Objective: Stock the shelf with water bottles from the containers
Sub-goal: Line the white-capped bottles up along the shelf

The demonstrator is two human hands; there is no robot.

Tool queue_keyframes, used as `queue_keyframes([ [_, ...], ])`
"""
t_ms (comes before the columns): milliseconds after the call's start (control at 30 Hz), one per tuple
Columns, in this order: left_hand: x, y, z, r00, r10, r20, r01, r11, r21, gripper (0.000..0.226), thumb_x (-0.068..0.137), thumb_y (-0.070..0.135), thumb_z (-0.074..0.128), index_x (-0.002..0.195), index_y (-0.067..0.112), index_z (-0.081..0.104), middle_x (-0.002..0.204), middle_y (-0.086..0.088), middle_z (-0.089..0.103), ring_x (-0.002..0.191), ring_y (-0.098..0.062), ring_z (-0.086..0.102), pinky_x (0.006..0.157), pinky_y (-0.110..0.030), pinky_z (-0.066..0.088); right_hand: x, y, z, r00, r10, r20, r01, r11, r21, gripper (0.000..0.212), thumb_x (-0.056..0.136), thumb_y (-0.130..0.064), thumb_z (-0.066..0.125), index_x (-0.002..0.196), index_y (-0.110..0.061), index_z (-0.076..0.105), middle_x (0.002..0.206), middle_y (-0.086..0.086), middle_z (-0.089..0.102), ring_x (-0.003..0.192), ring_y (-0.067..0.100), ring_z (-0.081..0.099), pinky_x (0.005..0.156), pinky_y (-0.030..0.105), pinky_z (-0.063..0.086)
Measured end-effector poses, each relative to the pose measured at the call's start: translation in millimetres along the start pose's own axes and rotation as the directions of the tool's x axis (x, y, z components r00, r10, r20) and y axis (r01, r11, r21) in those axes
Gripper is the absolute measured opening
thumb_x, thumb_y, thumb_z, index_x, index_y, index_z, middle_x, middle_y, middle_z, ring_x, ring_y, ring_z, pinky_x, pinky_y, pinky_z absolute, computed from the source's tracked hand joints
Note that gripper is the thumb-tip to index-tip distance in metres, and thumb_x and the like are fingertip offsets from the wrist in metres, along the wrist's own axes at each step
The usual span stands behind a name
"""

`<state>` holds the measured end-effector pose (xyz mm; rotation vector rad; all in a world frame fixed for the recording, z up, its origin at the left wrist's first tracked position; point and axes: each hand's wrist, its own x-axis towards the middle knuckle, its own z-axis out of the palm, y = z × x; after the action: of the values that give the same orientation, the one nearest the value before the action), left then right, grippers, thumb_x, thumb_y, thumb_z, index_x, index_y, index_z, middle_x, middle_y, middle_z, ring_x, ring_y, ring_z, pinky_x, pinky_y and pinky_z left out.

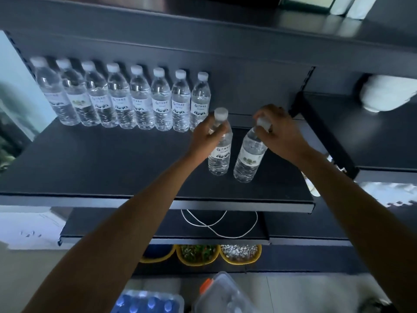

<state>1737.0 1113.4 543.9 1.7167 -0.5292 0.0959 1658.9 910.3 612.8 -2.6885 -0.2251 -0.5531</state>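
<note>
Near floor, left: a clear container sits low at the near edge, with blue-capped bottles showing inside.
Near floor, middle: a second clear container with an orange latch, just right of the first; its contents are blurred.
Under the shelving: three yellow bowls sit side by side, holding small loose bits.
Lower shelf: a white cord lies looped on the dark board.
Main shelf: the dark shelf runs wide at arm height, and both arms reach over its near edge.
Left hand: the left hand has its fingers curled round the neck of the left bottle, which stands upright on the shelf, right of centre.
Right hand: the right hand grips the right bottle at its cap; this one leans, top toward the right, base down at the shelf surface just beside the other.
Far back: a row of bottles, eight of them, white-capped, lines the back of the shelf from the left end, stopping just left of the left hand.
Far right: a blurred white object sits on the neighbouring shelf.
</note>
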Motion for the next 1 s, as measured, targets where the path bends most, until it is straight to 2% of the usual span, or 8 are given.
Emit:
queue_keyframes([
  [167, -3, -5, 15, 0.998, 0.062, -0.006, -0.063, 0.994, -0.091, 0.027, 0.093, 0.030, 0.068, 0.116, 0.038, 0.057, 0.107, 0.018, 0.070, 0.099, 0.005, 0.063, 0.086, -0.011, 0.046, -3, -2, 14, 0.967, 0.253, -0.023, -0.252, 0.967, 0.027, 0.077, 0.080, -0.048, 0.081, 0.139, -0.016, 0.043, 0.139, 0.007, 0.047, 0.114, 0.025, 0.055, 0.085, 0.041, 0.048],
  [300, -26, -26, 24, 1.000, -0.003, -0.021, -0.001, 0.984, -0.179, 0.059, 0.079, 0.034, 0.083, 0.128, 0.026, 0.051, 0.121, 0.005, 0.066, 0.112, -0.011, 0.066, 0.093, -0.029, 0.054, -4, 5, 17, 0.968, 0.249, -0.026, -0.246, 0.965, 0.097, 0.074, 0.081, -0.036, 0.082, 0.138, -0.012, 0.042, 0.131, 0.009, 0.051, 0.105, 0.026, 0.057, 0.078, 0.033, 0.041],
  [400, -56, -56, 27, 0.990, -0.129, -0.052, 0.131, 0.991, 0.027, 0.067, 0.068, 0.042, 0.088, 0.122, 0.023, 0.054, 0.118, 0.004, 0.061, 0.105, -0.009, 0.065, 0.090, -0.035, 0.056, -8, 13, 18, 0.983, 0.181, 0.029, -0.183, 0.957, 0.227, 0.072, 0.087, -0.023, 0.077, 0.146, -0.014, 0.036, 0.132, 0.005, 0.057, 0.107, 0.016, 0.057, 0.081, 0.034, 0.048],
  [567, -63, -75, 29, 0.974, -0.208, -0.092, 0.226, 0.924, 0.309, 0.044, 0.073, 0.047, 0.081, 0.101, 0.020, 0.060, 0.098, 0.006, 0.067, 0.088, -0.013, 0.066, 0.076, -0.045, 0.057, -24, 18, 40, 0.966, 0.258, 0.002, -0.226, 0.841, 0.492, 0.048, 0.082, -0.020, 0.068, 0.122, -0.014, 0.043, 0.099, -0.039, 0.057, 0.095, -0.013, 0.059, 0.075, 0.006, 0.047],
  [667, -52, -75, 31, 0.979, -0.177, -0.106, 0.205, 0.892, 0.403, 0.043, 0.076, 0.052, 0.077, 0.103, 0.021, 0.063, 0.101, 0.005, 0.067, 0.090, -0.017, 0.064, 0.076, -0.043, 0.056, -31, 17, 62, 0.935, 0.353, 0.042, -0.292, 0.696, 0.656, 0.063, 0.080, -0.014, 0.073, 0.131, -0.006, 0.037, 0.121, -0.012, 0.061, 0.111, 0.004, 0.064, 0.090, 0.030, 0.057],
  [733, -45, -78, 34, 0.978, -0.162, -0.133, 0.205, 0.868, 0.452, 0.045, 0.078, 0.053, 0.076, 0.106, 0.021, 0.064, 0.105, 0.005, 0.064, 0.094, -0.020, 0.064, 0.077, -0.043, 0.056, -37, 16, 80, 0.897, 0.439, 0.054, -0.388, 0.721, 0.575, 0.078, 0.078, -0.015, 0.084, 0.140, -0.010, 0.037, 0.133, 0.008, 0.051, 0.126, 0.024, 0.053, 0.105, 0.050, 0.050],
  [833, -32, -84, 39, 0.974, -0.146, -0.172, 0.216, 0.833, 0.510, 0.047, 0.080, 0.054, 0.073, 0.112, 0.022, 0.063, 0.108, 0.004, 0.058, 0.098, -0.021, 0.063, 0.076, -0.042, 0.055, -39, 24, 99, 0.836, 0.548, -0.013, -0.517, 0.796, 0.313, 0.092, 0.065, -0.038, 0.092, 0.138, -0.014, 0.042, 0.131, 0.004, 0.045, 0.124, 0.020, 0.042, 0.109, 0.044, 0.042],
  [1000, -3, -94, 45, 0.967, -0.144, -0.209, 0.235, 0.822, 0.519, 0.044, 0.085, 0.054, 0.069, 0.113, 0.020, 0.062, 0.105, 0.004, 0.065, 0.099, -0.021, 0.065, 0.075, -0.039, 0.054, -16, 40, 116, 0.830, 0.558, -0.022, -0.485, 0.739, 0.467, 0.080, 0.064, -0.031, 0.092, 0.128, -0.023, 0.044, 0.121, -0.004, 0.048, 0.107, 0.011, 0.056, 0.082, 0.025, 0.052],
])
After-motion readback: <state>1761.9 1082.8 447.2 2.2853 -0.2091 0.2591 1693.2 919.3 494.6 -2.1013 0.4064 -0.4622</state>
